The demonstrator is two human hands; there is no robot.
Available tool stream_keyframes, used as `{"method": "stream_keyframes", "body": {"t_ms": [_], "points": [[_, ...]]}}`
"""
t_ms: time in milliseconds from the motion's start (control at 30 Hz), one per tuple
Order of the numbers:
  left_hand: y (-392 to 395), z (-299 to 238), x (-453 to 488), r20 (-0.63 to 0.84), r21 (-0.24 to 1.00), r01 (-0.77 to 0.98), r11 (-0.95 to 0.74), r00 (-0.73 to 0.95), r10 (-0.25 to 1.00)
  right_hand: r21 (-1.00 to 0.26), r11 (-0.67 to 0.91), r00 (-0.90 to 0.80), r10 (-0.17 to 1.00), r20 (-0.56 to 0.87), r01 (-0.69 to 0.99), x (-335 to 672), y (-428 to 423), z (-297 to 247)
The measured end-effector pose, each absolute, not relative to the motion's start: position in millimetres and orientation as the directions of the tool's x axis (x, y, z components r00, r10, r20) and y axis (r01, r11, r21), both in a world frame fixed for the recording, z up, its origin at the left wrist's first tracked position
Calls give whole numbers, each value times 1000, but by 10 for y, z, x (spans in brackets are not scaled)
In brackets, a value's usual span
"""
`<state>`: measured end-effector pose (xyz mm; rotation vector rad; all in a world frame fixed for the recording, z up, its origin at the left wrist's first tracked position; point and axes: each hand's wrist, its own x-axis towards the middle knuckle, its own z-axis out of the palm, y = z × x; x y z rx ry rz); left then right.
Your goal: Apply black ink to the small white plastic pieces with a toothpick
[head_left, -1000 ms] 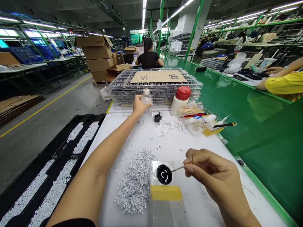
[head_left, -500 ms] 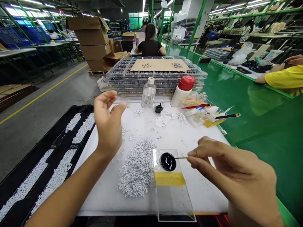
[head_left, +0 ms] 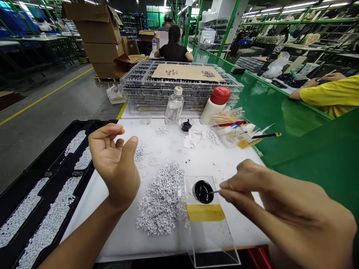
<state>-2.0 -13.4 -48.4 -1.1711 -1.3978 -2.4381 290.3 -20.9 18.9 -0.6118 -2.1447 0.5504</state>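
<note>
My right hand [head_left: 269, 201] pinches a toothpick [head_left: 215, 191] between thumb and fingertips. The toothpick's tip is in a round pool of glossy black liquid [head_left: 202, 197] on a clear acrylic stand [head_left: 209, 239] banded with yellow tape [head_left: 205, 213]. My left hand [head_left: 114, 164] is raised above the table's left side, palm up, fingers loosely curled and thumb apart, and I see nothing in it. Between the hands lies a heap of small white-and-grey pieces [head_left: 161, 203].
Black trays [head_left: 33, 164] of white pieces stand at left. Behind the heap are a clear bottle [head_left: 174, 106], a small black-filled cup [head_left: 186, 126], a red-capped flask [head_left: 215, 104] and a box of sticks [head_left: 232, 130]. Stacked clear trays [head_left: 182, 91] stand beyond. A yellow-sleeved person [head_left: 328, 91] sits right.
My left hand has moved left and down, and its fingers have turned more upward. My right hand still holds the toothpick at the black liquid. The view has shifted slightly.
</note>
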Motion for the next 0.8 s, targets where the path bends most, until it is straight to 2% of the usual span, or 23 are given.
{"method": "stream_keyframes", "body": {"t_ms": [100,233,367,567,667,800], "points": [[-129,-463,-35,638,703,402,-587,-721,270,-551,773,-539,623,566,315,2910,-229,218],[-103,-433,-57,620,699,384,-603,-745,245,-565,792,-611,570,549,232,2864,-210,235],[-77,-431,-77,606,718,377,-586,-753,258,-503,842,-621,504,600,197,2829,-173,209],[-71,-466,-82,599,745,392,-540,-749,283,-455,794,-603,605,520,404,2950,-370,294],[-74,-470,-92,598,748,392,-535,-749,286,-500,777,-619,618,485,383,2969,-359,346],[-81,-464,-95,594,750,379,-543,-746,300,-639,732,-586,632,508,236,2870,-174,283]]}}
